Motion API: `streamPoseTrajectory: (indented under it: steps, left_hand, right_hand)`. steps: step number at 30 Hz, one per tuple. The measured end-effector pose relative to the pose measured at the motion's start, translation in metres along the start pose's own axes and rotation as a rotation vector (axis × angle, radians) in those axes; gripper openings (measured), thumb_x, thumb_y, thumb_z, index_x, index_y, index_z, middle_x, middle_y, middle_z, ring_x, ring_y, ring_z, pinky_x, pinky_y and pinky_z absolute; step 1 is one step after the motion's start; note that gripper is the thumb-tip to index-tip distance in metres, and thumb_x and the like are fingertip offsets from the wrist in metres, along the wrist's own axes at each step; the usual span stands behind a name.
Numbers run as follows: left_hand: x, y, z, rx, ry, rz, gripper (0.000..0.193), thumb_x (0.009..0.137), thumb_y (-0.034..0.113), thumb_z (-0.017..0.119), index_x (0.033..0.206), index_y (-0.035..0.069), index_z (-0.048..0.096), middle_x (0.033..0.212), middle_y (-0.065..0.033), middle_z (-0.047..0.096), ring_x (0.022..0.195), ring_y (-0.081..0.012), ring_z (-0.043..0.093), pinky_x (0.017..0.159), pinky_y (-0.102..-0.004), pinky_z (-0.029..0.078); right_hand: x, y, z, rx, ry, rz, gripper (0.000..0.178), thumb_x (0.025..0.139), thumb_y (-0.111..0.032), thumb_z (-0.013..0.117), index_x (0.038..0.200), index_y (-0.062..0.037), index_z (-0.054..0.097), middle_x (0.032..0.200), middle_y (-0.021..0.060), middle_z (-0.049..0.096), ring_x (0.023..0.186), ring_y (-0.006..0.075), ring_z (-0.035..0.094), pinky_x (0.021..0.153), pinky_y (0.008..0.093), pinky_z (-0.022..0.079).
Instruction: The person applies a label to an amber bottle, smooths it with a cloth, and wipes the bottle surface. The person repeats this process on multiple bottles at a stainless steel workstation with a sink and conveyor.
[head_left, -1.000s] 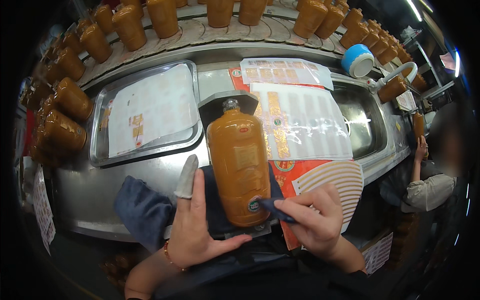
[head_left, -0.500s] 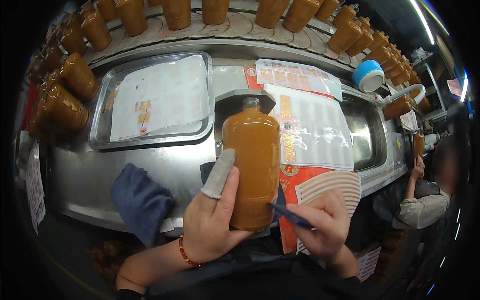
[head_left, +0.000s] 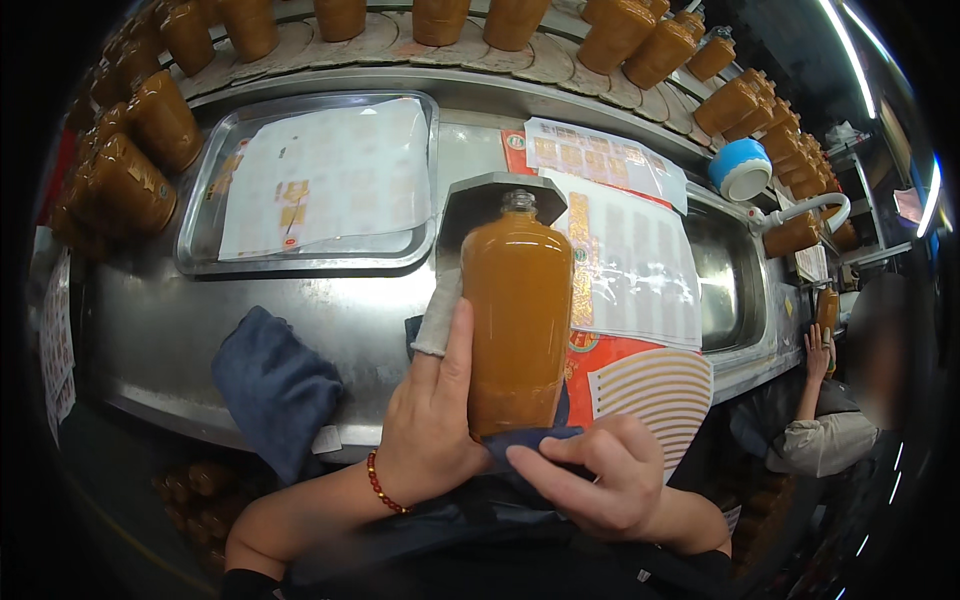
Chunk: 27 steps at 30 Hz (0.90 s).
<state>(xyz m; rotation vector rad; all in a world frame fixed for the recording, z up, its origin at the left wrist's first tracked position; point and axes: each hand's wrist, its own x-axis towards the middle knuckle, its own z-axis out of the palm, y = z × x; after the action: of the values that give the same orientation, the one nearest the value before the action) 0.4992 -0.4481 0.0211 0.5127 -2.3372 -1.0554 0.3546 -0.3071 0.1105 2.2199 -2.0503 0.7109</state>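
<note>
"Bottle (head_left: 515, 330): where do we locate it?"

"At the near edge of the bench (head_left: 165, 350), between tray (head_left: 190, 250) and sheets (head_left: 640, 270), neck pointing away from us, before the grey block (head_left: 470, 205)."

"How do we describe the hands?"

"Our left hand (head_left: 432, 425) lies against the bottle's left side, two fingers stretched along it, one in a grey sleeve (head_left: 437, 315); whether its thumb grips, we cannot tell. Our right hand (head_left: 605, 475) pinches a blue pad (head_left: 530, 438) at the bottle's base."

"And farther left?"

"We note a blue cloth (head_left: 270, 385)."

Caramel-brown bottle (head_left: 518, 325); navy cloth (head_left: 268, 385); gold-striped white sheet (head_left: 655, 408).
</note>
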Motion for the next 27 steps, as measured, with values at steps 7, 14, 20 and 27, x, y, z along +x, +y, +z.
streamPoseTrajectory:
  steps: [7, 14, 20, 27]
  left_hand:
    - [0.003, 0.005, -0.005, 0.043, 0.02, 0.024, 0.111, 0.076, 0.034, 0.087, 0.154, -0.013, 0.023, 0.147, -0.0335, 0.044, 0.125, -0.0449, 0.056, 0.098, -0.0436, 0.053]
    - [0.002, 0.001, -0.003, 0.08, 0.004, 0.04, 0.111, 0.076, 0.033, 0.087, 0.155, -0.013, 0.023, 0.148, -0.0337, 0.043, 0.128, -0.046, 0.055, 0.097, -0.0435, 0.053]
    - [0.003, -0.016, -0.013, -0.041, -0.108, 0.039, 0.127, 0.069, 0.039, 0.092, 0.156, -0.012, 0.015, 0.152, -0.0334, 0.036, 0.136, -0.0485, 0.045, 0.106, -0.0472, 0.046]
    - [0.0, 0.011, -0.003, 0.151, -0.12, -0.008, 0.136, 0.067, 0.036, 0.095, 0.156, -0.014, 0.005, 0.15, -0.0352, 0.033, 0.133, -0.0508, 0.042, 0.11, -0.0498, 0.038]
  right_hand:
    - [0.006, -0.006, 0.003, -0.021, -0.075, -0.133, 0.045, 0.066, -0.006, 0.073, 0.11, -0.0111, 0.077, 0.089, 0.0007, 0.06, 0.07, 0.0171, 0.053, 0.059, 0.026, 0.042]
    - [0.013, -0.012, -0.004, 0.054, -0.104, -0.022, 0.044, 0.065, -0.005, 0.074, 0.109, -0.0081, 0.075, 0.086, 0.0028, 0.059, 0.069, 0.0185, 0.053, 0.059, 0.0299, 0.043]
    - [0.0, 0.015, -0.008, 0.358, 0.007, 0.39, 0.031, 0.077, -0.008, 0.083, 0.107, -0.0067, 0.073, 0.081, 0.0072, 0.061, 0.067, 0.0247, 0.056, 0.061, 0.0352, 0.044]
    - [-0.021, 0.004, 0.021, 0.672, 0.151, 0.709, 0.024, 0.086, -0.004, 0.078, 0.108, 0.0004, 0.069, 0.089, 0.0062, 0.067, 0.079, 0.0146, 0.064, 0.07, 0.0261, 0.05]
